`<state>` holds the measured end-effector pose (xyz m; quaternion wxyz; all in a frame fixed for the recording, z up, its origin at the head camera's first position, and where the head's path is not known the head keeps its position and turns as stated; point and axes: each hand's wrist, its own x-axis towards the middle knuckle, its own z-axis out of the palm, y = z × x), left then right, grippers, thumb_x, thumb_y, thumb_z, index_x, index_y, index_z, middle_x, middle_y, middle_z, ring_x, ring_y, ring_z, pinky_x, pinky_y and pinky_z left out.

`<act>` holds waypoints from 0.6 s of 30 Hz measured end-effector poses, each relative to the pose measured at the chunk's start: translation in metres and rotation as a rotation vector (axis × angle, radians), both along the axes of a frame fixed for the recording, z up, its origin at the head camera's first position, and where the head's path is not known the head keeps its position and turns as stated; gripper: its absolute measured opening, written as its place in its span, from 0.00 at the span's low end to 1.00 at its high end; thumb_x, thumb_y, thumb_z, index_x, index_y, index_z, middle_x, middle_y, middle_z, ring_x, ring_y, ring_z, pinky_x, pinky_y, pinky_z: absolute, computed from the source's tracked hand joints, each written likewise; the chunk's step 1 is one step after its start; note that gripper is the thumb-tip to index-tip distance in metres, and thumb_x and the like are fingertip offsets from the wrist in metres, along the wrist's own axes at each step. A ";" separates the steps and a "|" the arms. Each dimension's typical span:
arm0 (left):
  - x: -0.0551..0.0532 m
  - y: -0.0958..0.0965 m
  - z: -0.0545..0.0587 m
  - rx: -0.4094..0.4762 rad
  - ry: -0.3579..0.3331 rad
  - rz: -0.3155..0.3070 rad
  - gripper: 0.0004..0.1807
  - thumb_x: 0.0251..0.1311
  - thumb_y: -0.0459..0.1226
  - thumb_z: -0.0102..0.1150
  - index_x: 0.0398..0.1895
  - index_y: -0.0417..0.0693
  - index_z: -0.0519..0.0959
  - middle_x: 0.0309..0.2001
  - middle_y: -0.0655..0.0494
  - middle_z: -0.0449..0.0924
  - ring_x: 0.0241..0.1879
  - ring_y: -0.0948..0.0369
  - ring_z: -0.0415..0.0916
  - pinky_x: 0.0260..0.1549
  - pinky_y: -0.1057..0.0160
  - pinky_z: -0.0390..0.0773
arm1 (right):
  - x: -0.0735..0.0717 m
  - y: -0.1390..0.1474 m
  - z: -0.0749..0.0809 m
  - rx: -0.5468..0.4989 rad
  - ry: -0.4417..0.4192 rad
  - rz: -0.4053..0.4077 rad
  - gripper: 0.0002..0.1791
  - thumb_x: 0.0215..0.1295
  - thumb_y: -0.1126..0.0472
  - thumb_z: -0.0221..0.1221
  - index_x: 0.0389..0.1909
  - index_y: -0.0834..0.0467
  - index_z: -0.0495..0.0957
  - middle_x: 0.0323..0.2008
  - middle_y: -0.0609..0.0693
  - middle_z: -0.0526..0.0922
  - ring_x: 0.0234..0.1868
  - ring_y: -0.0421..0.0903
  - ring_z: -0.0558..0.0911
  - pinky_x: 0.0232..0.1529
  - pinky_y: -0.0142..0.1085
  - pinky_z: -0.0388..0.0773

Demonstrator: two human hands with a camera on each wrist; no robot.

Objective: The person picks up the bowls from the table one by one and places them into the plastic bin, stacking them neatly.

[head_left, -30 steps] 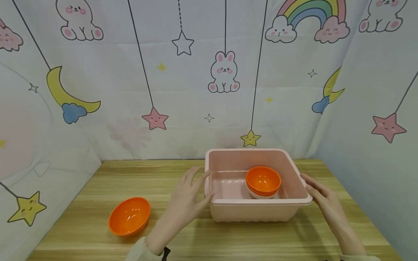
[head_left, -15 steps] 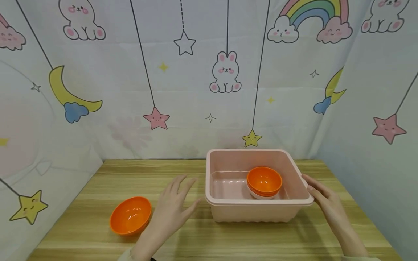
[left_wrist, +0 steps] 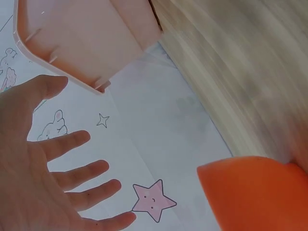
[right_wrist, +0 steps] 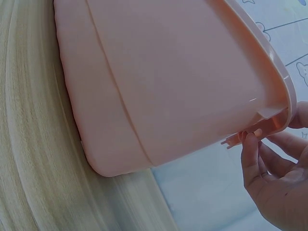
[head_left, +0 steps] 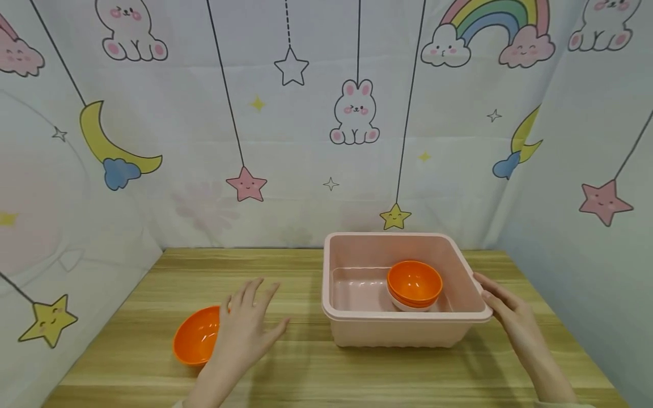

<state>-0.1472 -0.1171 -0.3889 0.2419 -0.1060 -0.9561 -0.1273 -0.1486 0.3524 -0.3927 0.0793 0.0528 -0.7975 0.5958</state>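
A pink plastic tub [head_left: 403,331] stands on the wooden table, right of centre in the head view. Inside it sits a stack of orange bowls [head_left: 414,281] on a paler bowl [head_left: 405,306]. My right hand [head_left: 515,320] grips the tub's right rim; in the right wrist view the fingers [right_wrist: 250,156] curl up under it. My left hand [head_left: 241,331] hovers with fingers spread and nothing in them. It overlaps the right side of a loose orange bowl [head_left: 194,340] in the head view. The left wrist view has that bowl [left_wrist: 260,192] beyond the fingertips.
The wood-grain table [head_left: 285,374] reaches back to a white cloth backdrop [head_left: 285,141] printed with rabbits, stars and moons. The cloth also closes off both sides. Bare tabletop lies between the loose bowl and the tub.
My left hand has left the tub's left rim and moved leftward to the loose orange bowl. My right hand stays on the tub, and the bowls have not moved.
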 end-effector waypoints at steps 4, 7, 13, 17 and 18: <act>0.001 -0.008 -0.001 0.006 -0.030 0.036 0.35 0.48 0.53 0.69 0.61 0.55 0.73 0.62 0.42 0.70 0.62 0.42 0.66 0.56 0.31 0.62 | 0.000 0.000 0.000 0.005 -0.014 -0.011 0.27 0.74 0.54 0.48 0.71 0.56 0.62 0.58 0.22 0.70 0.56 0.15 0.68 0.48 0.14 0.68; 0.002 -0.017 -0.002 0.012 -0.066 0.065 0.35 0.50 0.54 0.67 0.62 0.54 0.73 0.63 0.41 0.69 0.62 0.40 0.66 0.56 0.29 0.61 | 0.000 0.000 0.000 -0.001 -0.013 -0.005 0.27 0.74 0.54 0.48 0.71 0.56 0.62 0.58 0.22 0.70 0.55 0.15 0.68 0.47 0.14 0.69; 0.006 -0.035 -0.004 0.038 -0.154 0.122 0.34 0.52 0.54 0.65 0.62 0.52 0.72 0.64 0.39 0.66 0.64 0.38 0.62 0.56 0.26 0.55 | 0.000 0.000 0.000 0.018 -0.013 -0.012 0.27 0.74 0.53 0.48 0.71 0.55 0.61 0.58 0.22 0.70 0.56 0.15 0.68 0.48 0.14 0.69; 0.007 -0.044 -0.007 0.045 -0.200 0.152 0.35 0.54 0.55 0.63 0.63 0.52 0.71 0.65 0.38 0.63 0.65 0.37 0.59 0.55 0.25 0.53 | 0.000 -0.001 0.001 0.007 -0.010 -0.011 0.27 0.74 0.54 0.48 0.71 0.55 0.62 0.59 0.23 0.70 0.56 0.16 0.68 0.48 0.15 0.68; 0.007 -0.046 -0.008 0.047 -0.207 0.158 0.35 0.55 0.56 0.62 0.64 0.52 0.71 0.65 0.38 0.63 0.65 0.37 0.59 0.55 0.25 0.53 | 0.000 0.000 0.001 0.011 -0.005 -0.006 0.27 0.74 0.54 0.48 0.71 0.56 0.61 0.59 0.23 0.70 0.56 0.16 0.68 0.48 0.15 0.68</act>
